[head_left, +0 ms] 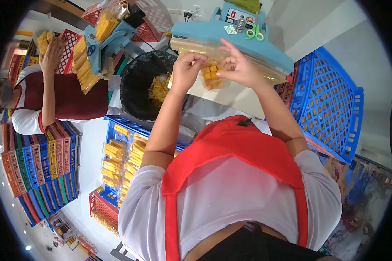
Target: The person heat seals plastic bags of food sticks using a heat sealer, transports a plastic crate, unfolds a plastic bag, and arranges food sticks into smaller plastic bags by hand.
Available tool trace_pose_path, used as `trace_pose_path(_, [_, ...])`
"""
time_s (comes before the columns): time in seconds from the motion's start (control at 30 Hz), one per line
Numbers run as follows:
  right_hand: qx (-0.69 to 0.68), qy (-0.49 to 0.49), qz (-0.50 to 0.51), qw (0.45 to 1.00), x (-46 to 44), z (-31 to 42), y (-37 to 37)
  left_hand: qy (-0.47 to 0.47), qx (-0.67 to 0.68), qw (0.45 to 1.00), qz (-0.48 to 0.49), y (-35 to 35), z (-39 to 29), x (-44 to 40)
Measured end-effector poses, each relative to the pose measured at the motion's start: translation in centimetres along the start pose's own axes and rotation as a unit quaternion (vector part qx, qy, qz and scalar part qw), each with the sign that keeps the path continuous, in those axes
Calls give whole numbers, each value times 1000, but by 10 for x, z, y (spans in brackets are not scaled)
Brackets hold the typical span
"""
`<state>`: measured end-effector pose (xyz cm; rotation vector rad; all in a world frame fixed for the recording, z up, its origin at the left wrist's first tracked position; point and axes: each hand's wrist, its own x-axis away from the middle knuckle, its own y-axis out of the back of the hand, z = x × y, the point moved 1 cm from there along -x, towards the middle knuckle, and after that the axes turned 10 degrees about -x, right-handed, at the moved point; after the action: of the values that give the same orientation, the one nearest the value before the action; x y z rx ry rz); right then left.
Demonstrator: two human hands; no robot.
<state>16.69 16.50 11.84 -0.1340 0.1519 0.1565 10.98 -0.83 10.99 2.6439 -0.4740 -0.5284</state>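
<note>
A clear plastic bag [212, 75] of yellow-orange cubes hangs between my two hands, in front of a light blue bag sealer [191, 31]. My left hand [189, 70] is closed, thumb and fingers pinching the bag's upper left edge. At the bag's right side, my right hand [239, 67] pinches the edge between thumb and forefinger, while its other fingers stretch upward. Below the bag lies the sealer's cream-coloured shelf [235, 99]. Green-handled scissors [255, 33] and a small glass bottle [241, 24] rest on top of the sealer.
A black-lined bin [137, 82] with yellow scraps stands left of the sealer. A blue crate [331, 102] leans at the right. Another blue crate [150, 130] holds bagged yellow sticks. At the left a co-worker [65, 93] handles a bag beside a second sealer [96, 48]; stacked crates [41, 158] stand nearby.
</note>
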Motion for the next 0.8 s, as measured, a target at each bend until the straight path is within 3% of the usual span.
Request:
trace_pose_path(0.07, [20,-14,-27,999,0,-4,-4,5,-18,1000,-1,0,-1,6])
trace_pose_path(0.13, [12,-7,-29,999,-2,-8,-2,66,111,991,-28,0,-13,13])
trace_pose_path(0.23, [-8,13,-56,998,0,-15,-6,60,32,996,-62,-4,14,23])
trace_pose_path(0.37, [-38,-6,-133,990,10,-43,-10,119,154,981,-6,-14,22,35])
trace_pose_path(0.5, [-58,-65,-52,995,11,-37,-4,113,232,966,19,-16,17,29])
trace_pose_path(0.6, [15,35,-72,997,14,-18,-4,105,274,954,69,-12,9,25])
trace_pose_path(0.67, [-110,-33,-60,992,17,-4,-7,100,300,944,90,-11,-1,21])
trace_pose_path(0.8, [-149,-58,-102,982,5,-5,17,174,356,917,53,-31,-4,8])
